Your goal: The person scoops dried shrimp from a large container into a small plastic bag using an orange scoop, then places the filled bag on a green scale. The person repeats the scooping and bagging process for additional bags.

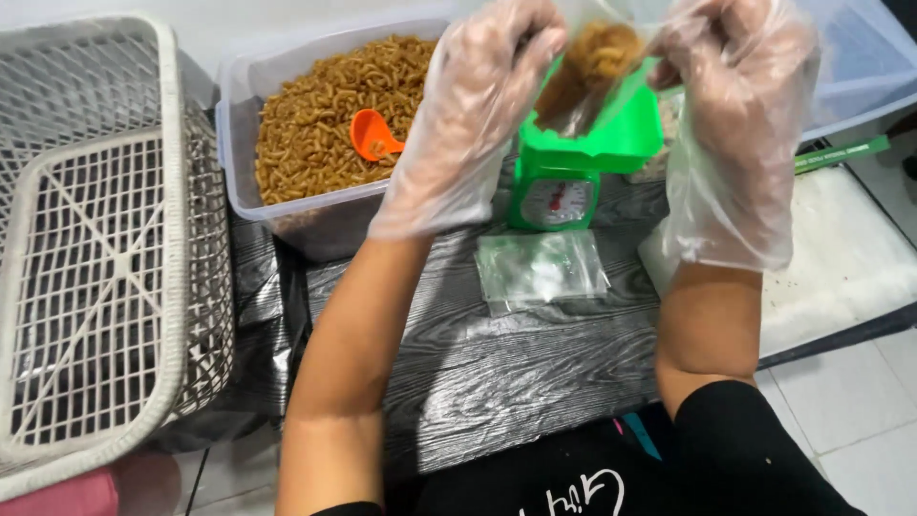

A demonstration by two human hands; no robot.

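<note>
Both my hands wear loose clear plastic gloves. My left hand (482,91) and my right hand (735,86) together hold a small clear plastic bag (592,72) partly filled with brown crunchy snack pieces, lifted above a green kitchen scale (573,167). Each hand pinches the bag near its top. Below the scale a stack of flat clear bags (542,269) lies on the dark wood-grain table (516,363).
A clear tub (239,124) full of the brown snack, with an orange scoop (374,137) in it, stands left of the scale. A white lattice basket (105,248) sits at far left. Another clear container (860,67) and a white cloth (841,258) are at right.
</note>
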